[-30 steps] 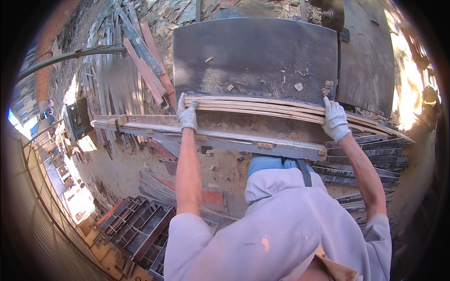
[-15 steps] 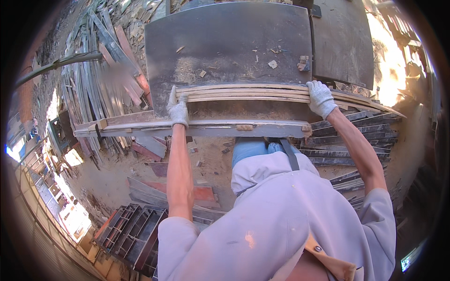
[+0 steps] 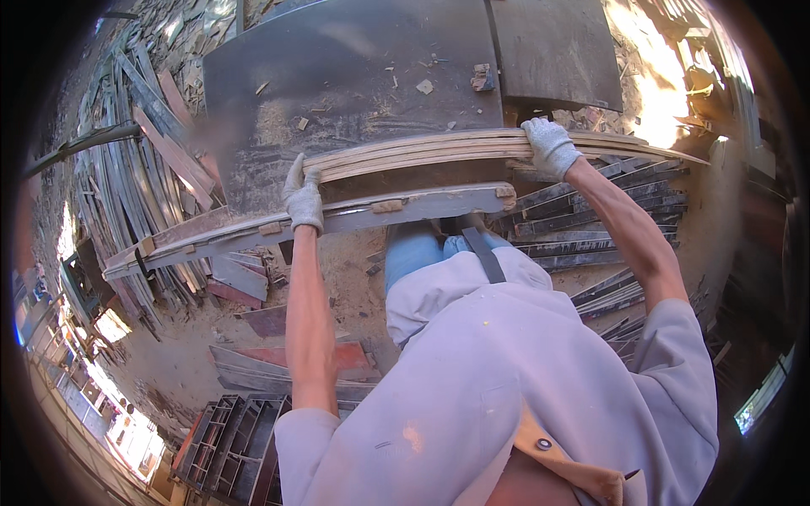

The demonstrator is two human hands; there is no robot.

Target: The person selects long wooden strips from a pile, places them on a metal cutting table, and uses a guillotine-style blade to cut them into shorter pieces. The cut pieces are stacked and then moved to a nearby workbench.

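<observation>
A stack of long thin wooden strips (image 3: 413, 155), pale along the edges, lies crosswise over the near part of a dark tabletop (image 3: 337, 67). My left hand (image 3: 303, 201), in a pale work glove, is closed around the stack's left end, one finger sticking up past it. Further right, my right hand (image 3: 550, 147), gloved alike, grips the strips from above, its fingers over their far edge. Beyond that hand the strips run on past the tabletop's right side and taper to a point. Between the stack and my body runs a long grey rail (image 3: 439, 202) with small wooden blocks attached.
A second dark panel (image 3: 557, 51) adjoins the tabletop on the right. Wood scraps and sawdust lie on the tabletop. Heaped long offcuts (image 3: 126, 160) cover the ground at left, and dark boards (image 3: 599, 211) are stacked at right. Metal frames (image 3: 228, 447) stand at lower left.
My view has turned, and the tabletop appears further left and higher. Both hands keep their hold, and the stack has shifted right relative to the tabletop.
</observation>
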